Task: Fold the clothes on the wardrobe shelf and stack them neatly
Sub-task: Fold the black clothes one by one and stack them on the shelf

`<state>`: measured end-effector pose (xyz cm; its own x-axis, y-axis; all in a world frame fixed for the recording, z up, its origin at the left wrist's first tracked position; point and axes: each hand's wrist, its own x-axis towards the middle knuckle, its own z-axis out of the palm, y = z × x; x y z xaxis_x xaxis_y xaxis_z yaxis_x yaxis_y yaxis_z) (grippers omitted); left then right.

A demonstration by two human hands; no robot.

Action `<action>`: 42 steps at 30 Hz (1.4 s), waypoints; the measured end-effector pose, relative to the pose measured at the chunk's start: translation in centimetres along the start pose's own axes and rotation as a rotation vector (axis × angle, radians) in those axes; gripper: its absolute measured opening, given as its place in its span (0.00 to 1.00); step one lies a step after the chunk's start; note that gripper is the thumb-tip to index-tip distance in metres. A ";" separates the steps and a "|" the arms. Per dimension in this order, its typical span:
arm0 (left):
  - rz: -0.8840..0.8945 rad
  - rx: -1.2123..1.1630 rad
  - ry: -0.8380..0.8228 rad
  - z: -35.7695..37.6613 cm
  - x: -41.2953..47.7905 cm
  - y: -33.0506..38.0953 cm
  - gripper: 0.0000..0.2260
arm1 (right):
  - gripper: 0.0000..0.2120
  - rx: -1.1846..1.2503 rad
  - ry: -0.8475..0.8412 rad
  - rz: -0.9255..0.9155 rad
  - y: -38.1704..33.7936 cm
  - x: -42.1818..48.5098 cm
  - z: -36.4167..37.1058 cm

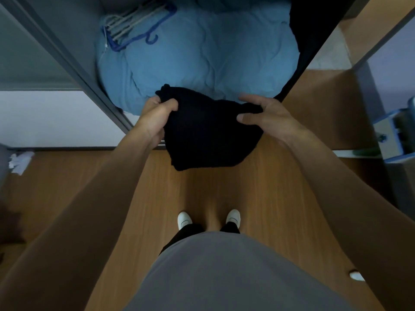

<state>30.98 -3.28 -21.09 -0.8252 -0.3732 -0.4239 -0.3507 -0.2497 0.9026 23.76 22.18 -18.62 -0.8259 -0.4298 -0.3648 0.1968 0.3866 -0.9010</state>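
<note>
A black knitted garment (208,131) hangs in the air in front of the wardrobe shelf, folded over on itself. My left hand (155,117) grips its upper left corner with curled fingers. My right hand (262,115) pinches its upper right edge between thumb and fingers. Behind the garment, a light blue quilt or bedding (202,57) fills the wardrobe shelf. The garment's lower part droops below the shelf edge, over the wooden floor.
A bundle of blue and white hangers (134,25) lies on the bedding at the back left. Dark clothing (314,30) hangs on the shelf's right side. A grey wardrobe frame (74,70) runs along the left. Crumpled paper (20,161) lies on the floor.
</note>
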 end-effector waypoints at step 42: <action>-0.058 -0.077 -0.384 0.4 0.4 0.0 0.08 | 0.19 0.762 -0.045 0.078 -1.0 -0.2 -0.8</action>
<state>30.49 -3.02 -21.22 -0.9157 0.0017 -0.4018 -0.3795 -0.3321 0.8635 23.29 22.51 -17.48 -0.7753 -0.4637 -0.4288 0.5772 -0.2446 -0.7791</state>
